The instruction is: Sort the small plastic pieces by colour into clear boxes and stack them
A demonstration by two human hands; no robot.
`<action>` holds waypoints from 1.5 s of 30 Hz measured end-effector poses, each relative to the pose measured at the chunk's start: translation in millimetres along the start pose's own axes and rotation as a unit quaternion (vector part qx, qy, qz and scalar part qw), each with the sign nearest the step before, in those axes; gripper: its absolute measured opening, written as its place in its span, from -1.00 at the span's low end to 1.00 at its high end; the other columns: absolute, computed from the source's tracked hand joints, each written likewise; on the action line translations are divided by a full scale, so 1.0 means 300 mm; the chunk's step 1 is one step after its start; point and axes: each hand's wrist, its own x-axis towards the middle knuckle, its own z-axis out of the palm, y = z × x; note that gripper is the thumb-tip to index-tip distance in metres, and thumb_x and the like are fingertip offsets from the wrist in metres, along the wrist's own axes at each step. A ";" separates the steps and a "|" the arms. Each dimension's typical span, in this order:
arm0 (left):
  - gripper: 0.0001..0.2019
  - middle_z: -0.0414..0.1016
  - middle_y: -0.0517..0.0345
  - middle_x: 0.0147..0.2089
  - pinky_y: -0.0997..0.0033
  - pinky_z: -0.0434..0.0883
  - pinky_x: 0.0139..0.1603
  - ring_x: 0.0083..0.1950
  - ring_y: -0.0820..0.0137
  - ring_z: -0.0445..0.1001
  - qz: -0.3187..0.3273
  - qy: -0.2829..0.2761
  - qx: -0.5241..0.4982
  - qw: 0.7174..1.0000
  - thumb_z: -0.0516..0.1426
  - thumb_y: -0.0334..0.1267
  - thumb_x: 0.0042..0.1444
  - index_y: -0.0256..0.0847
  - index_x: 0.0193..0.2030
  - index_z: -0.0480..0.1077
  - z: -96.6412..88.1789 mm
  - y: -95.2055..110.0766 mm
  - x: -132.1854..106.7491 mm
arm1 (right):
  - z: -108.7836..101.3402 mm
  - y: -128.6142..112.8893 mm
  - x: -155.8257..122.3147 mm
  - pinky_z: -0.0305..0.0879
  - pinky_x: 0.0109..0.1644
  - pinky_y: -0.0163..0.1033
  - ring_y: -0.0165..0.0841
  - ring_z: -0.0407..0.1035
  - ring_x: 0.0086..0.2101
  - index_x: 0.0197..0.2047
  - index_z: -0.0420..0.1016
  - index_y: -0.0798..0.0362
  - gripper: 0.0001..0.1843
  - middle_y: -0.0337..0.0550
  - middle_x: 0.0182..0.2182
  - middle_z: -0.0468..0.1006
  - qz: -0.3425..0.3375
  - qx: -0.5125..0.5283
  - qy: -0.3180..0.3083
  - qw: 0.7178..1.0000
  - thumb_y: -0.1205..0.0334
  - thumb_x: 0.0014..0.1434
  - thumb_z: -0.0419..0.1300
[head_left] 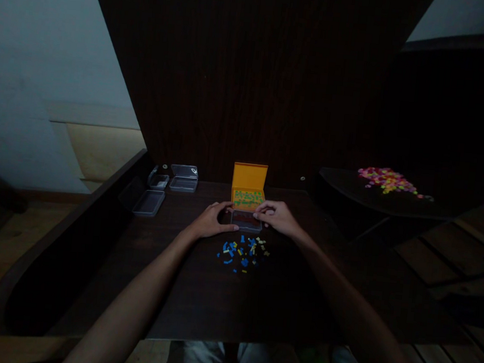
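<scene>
The clear plastic case (247,221) lies on the dark surface (197,291), directly in front of you, between your two hands. Your right hand (277,216) grips the case at its right end, fingers bent over the far edge. Your left hand (212,220) curves around the left end; the dim view does not show whether it clamps the case.

One orange box (248,190) stands just behind the case, lid upright, filled with green and yellow pieces. A scatter of blue and yellow pieces (243,253) lies just in front of the case, too small to count. Three clear containers (149,202) sit well apart to the left. One pile of pink and yellow pieces (390,180) rests on a dark shelf to the right.
</scene>
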 end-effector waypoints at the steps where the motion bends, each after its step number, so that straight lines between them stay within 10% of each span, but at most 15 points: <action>1: -0.26 0.49 0.01 0.04 0.14 0.34 0.14 0.09 0.14 0.41 -0.001 -0.001 -0.001 1.000 0.31 0.08 -0.09 -0.18 0.21 0.28 -0.001 0.003 0.000 | -0.001 0.004 0.002 0.18 -0.55 -0.34 -0.48 0.26 -0.61 -0.41 0.47 0.13 -0.62 -0.26 -0.56 0.45 0.000 0.000 0.000 1.000 -0.03 -0.13 0.36; 15: -0.26 0.49 0.02 0.03 0.11 0.33 0.15 0.08 0.15 0.42 0.004 -0.002 -0.013 1.000 0.31 0.10 -0.09 -0.15 0.22 0.28 -0.001 -0.006 0.001 | -0.013 0.025 0.000 0.33 -0.14 -0.15 -0.25 0.43 -0.25 -0.23 0.60 0.10 -0.71 -0.05 -0.26 0.62 -0.095 -0.115 0.014 0.989 0.08 0.12 0.18; 26: -0.24 0.49 0.03 0.04 0.11 0.34 0.15 0.10 0.14 0.41 0.001 0.006 0.003 1.000 0.30 0.12 -0.10 -0.14 0.22 0.28 0.003 -0.010 0.002 | 0.003 0.014 -0.016 0.18 -0.43 -0.31 -0.43 0.27 -0.51 -0.34 0.56 0.15 -0.72 -0.21 -0.51 0.51 -0.063 -0.114 -0.014 0.991 0.07 -0.01 0.28; 45: -0.25 0.48 0.04 0.03 0.13 0.34 0.15 0.08 0.15 0.42 0.006 0.002 -0.004 1.000 0.31 0.11 -0.10 -0.13 0.22 0.28 0.004 -0.011 0.004 | 0.000 -0.032 0.028 0.22 -0.27 -0.32 -0.39 0.36 -0.38 -0.33 0.63 0.09 -0.90 -0.17 -0.38 0.56 -0.155 -0.325 -0.090 0.928 0.32 0.02 0.31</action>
